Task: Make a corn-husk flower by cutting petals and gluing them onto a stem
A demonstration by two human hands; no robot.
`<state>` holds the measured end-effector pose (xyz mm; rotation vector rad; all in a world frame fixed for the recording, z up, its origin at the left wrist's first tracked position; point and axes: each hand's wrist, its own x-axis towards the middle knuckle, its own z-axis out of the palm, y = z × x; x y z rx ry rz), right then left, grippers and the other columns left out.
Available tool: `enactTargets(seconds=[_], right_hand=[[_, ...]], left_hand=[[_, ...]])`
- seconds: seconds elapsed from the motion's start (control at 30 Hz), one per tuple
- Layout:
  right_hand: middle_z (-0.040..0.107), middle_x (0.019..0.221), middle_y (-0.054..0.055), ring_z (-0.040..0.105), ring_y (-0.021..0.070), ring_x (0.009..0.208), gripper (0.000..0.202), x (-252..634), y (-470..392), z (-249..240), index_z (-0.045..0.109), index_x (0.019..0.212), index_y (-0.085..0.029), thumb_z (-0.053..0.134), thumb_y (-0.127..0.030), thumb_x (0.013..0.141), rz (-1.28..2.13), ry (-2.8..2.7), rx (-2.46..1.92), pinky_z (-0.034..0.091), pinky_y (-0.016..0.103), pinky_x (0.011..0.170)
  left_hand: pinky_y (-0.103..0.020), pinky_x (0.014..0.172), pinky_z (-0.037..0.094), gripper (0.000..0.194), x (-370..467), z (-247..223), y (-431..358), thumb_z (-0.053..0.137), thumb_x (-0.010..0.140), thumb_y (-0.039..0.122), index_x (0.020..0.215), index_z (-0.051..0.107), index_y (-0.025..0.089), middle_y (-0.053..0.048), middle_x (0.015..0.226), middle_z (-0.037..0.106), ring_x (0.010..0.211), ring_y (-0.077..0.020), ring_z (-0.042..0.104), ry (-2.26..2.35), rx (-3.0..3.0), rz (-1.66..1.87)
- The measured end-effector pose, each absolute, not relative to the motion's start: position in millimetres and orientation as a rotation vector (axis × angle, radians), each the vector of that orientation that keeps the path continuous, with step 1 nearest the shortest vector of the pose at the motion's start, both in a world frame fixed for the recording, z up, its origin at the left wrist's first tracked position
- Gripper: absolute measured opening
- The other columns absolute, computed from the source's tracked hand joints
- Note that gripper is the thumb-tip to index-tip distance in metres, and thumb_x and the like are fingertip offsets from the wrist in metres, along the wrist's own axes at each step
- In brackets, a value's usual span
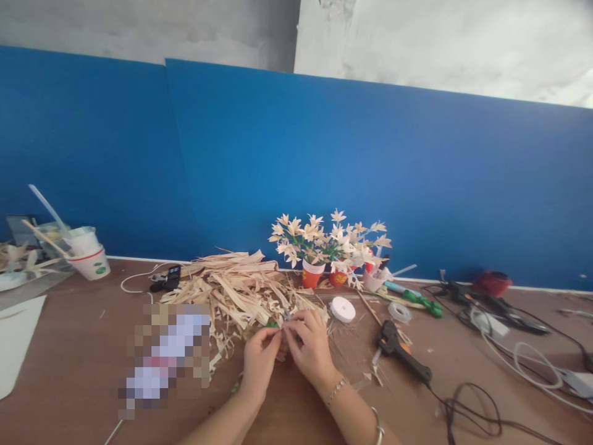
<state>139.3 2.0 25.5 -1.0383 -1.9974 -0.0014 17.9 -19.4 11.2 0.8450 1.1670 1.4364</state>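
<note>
My left hand (pixel 262 357) and my right hand (pixel 309 347) meet at the front middle of the brown table (pixel 185 420), fingertips pinched close together. What they pinch is too small to make out. A bit of green shows just behind the left fingertips. Behind my hands spreads a pile of dry, pale husk strips (pixel 241 284). Pale flowers on green stems stand in a red and white cup (pixel 313 275), with another red cup (pixel 338 278) beside it. A white tape roll (pixel 343 309) lies right of the pile, behind my right hand.
A black glue gun (pixel 403 352) with its cable lies to the right, near a clear tape roll (pixel 399 312) and a green bundle (pixel 424 303). Tangled cords (pixel 514 358) cover the far right. At left are a blurred-out object (pixel 167 358) and a white cup (pixel 92 262). A blue partition (pixel 296 161) stands behind.
</note>
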Motion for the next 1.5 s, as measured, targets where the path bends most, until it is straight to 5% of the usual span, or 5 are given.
enactTargets(seconds=[0.67,1.07,1.5], right_hand=[[0.058,0.084,0.004,0.049,0.0183,0.083,0.011,137,0,28,0.062,0.083,-0.021,0.054,-0.014,0.081,-0.066,-2.015,-1.025,0.035,0.033,0.071],[0.058,0.092,0.007,0.053,0.0202,0.087,0.022,142,2,29,0.055,0.106,-0.021,0.044,-0.018,0.087,0.279,-1.88,-0.971,0.042,0.036,0.078],[0.061,0.077,0.004,0.056,0.017,0.076,0.014,142,4,29,0.06,0.081,-0.019,0.047,-0.014,0.083,0.483,-1.831,-0.908,0.044,0.03,0.071]], left_hand=[[-0.025,0.051,0.052,0.028,15,2,-18,0.067,0.066,0.04,0.075,0.069,0.013,-0.003,0.065,0.069,0.058,-0.0178,0.063,1.213,0.92,1.434],[-0.025,0.048,0.052,0.028,17,4,-17,0.067,0.065,0.038,0.074,0.068,0.012,-0.004,0.062,0.068,0.055,-0.0177,0.064,1.194,0.868,1.444],[-0.023,0.05,0.05,0.029,19,13,-20,0.068,0.062,0.035,0.079,0.067,0.011,-0.003,0.063,0.067,0.054,-0.0148,0.063,1.158,0.82,1.388]])
